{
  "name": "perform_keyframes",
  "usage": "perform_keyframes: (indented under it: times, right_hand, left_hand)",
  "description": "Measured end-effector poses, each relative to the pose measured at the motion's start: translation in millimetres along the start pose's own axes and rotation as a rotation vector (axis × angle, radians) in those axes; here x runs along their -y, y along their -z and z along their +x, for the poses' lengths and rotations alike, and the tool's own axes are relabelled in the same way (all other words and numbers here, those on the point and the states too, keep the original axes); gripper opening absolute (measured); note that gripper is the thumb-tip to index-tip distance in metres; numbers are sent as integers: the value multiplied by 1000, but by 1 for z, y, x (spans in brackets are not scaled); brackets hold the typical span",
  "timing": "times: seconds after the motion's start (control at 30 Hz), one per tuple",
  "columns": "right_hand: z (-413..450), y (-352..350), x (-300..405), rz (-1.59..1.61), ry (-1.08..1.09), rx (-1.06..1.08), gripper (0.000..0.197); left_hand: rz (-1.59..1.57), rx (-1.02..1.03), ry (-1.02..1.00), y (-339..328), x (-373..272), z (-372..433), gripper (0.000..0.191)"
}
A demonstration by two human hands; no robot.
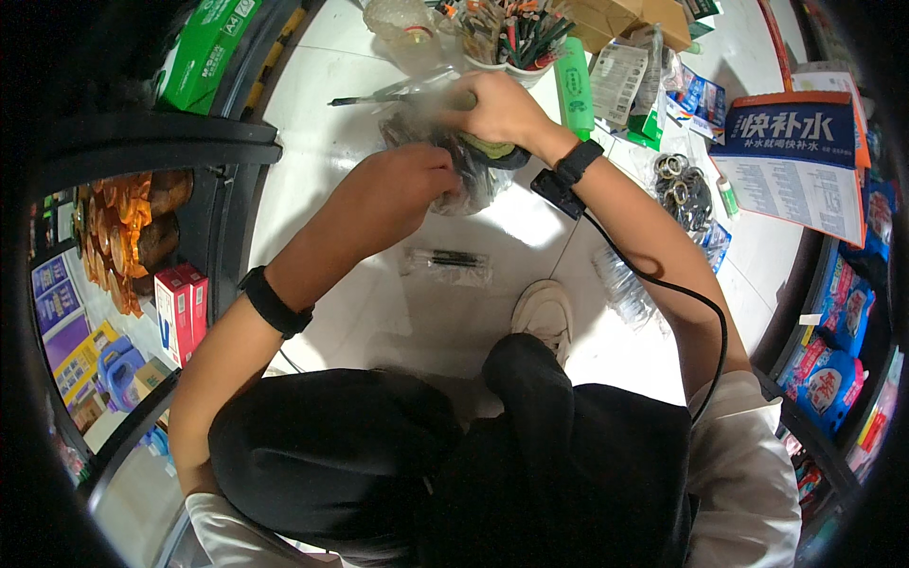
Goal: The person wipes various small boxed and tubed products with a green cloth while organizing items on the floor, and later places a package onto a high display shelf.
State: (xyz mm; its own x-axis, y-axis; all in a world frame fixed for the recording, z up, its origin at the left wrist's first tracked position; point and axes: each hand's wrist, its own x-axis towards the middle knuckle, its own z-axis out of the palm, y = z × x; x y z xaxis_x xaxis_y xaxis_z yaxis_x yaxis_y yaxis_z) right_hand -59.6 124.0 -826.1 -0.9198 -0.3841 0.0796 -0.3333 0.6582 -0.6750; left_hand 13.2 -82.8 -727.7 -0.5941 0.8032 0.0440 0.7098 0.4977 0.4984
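Ahead of me, above the white tiled floor, both hands are at a clear plastic bag [472,188] with dark contents that I cannot make out. My right hand [501,106] is bent over the bag's upper part, its fingers around something blurred; a green piece of fabric [488,147] shows just under it. Closed against the bag's near left side is my left hand [405,195], its fingertips partly hidden. A thin black pen-like stick [355,101] pokes out to the left in clear film. On the floor nearer me lies a clear packet with black sticks [449,259].
Tubs of pens [529,71], a green bottle [574,89] and a cardboard box [603,21] stand beyond my hands. Bagged black rings [682,192] and a printed carton [792,163] lie right. Shelves [234,149] flank both sides. My shoe [543,316] is near.
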Motion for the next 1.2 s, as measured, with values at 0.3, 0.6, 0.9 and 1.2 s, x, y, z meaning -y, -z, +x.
perform_keyframes:
  times: [0.3, 0.6, 0.9, 1.2]
  right_hand:
    - [-30, -2, 16, 65, -217, -364, 33]
    - [-77, 19, 20, -71, -452, -6, 21]
    - [-69, 0, 27, 57, -348, -244, 22]
    - [-138, 58, 8, 129, -540, -217, 30]
  left_hand:
    - [-23, -4, 10, 2, 4, 2, 21]
    - [-40, 16, 86, 7, 6, 3, 25]
    - [-179, -26, 49, 0, 3, 11, 29]
    - [-206, -367, 196, 28, -2, 38, 23]
